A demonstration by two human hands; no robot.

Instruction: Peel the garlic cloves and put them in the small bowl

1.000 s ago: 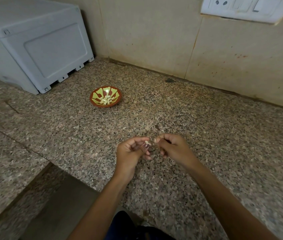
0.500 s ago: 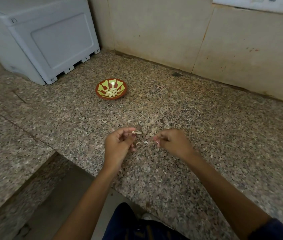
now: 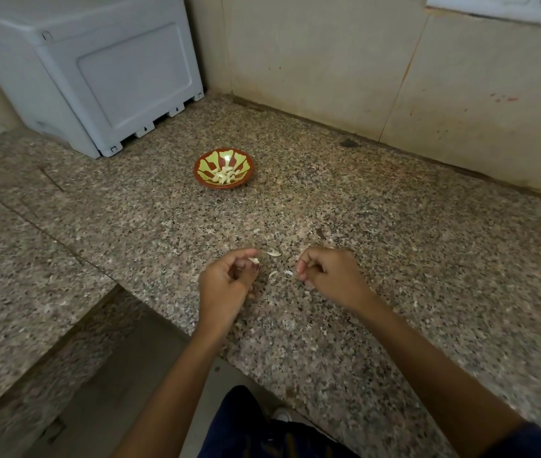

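A speckled granite counter (image 3: 394, 259) meets a tiled wall (image 3: 328, 61); its front edge drops off just behind the hands. A grey plastic appliance (image 3: 97, 71) stands beyond the small bowl (image 3: 203, 180) of peeled cloves (image 3: 224, 175). Well nearer than the bowl, the left hand (image 3: 226, 285) pinches a garlic clove (image 3: 254, 260). The right hand (image 3: 332, 276) is clenched; whether it holds anything, I cannot tell. Skins (image 3: 272, 276) lie between them.

We've got a speckled granite counter (image 3: 394, 259) with a grey-white plastic box (image 3: 97, 71) parked in its back left corner, against beige tiled walls (image 3: 312, 54). Small dark smudge (image 3: 349, 143) near the wall.
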